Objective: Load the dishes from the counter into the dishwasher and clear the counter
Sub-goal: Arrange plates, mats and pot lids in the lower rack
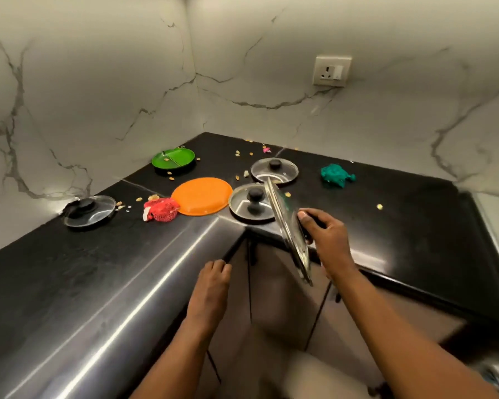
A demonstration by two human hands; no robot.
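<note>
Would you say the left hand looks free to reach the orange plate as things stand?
Probably yes: the left hand holds nothing, and the orange plate lies uncovered near the counter's inner corner, with only bare counter between them.

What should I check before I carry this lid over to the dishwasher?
1. Grip: right hand holds the glass lid by its knob side, lid tilted on edge: ok.
2. Lid off the counter: ok.
3. Left hand free: cannot tell; fingers curl at the counter edge.
4. Dishwasher open: cannot tell, not in view.
5. Counter cleared: not ok; three lids, orange plate, green plate remain.
</note>
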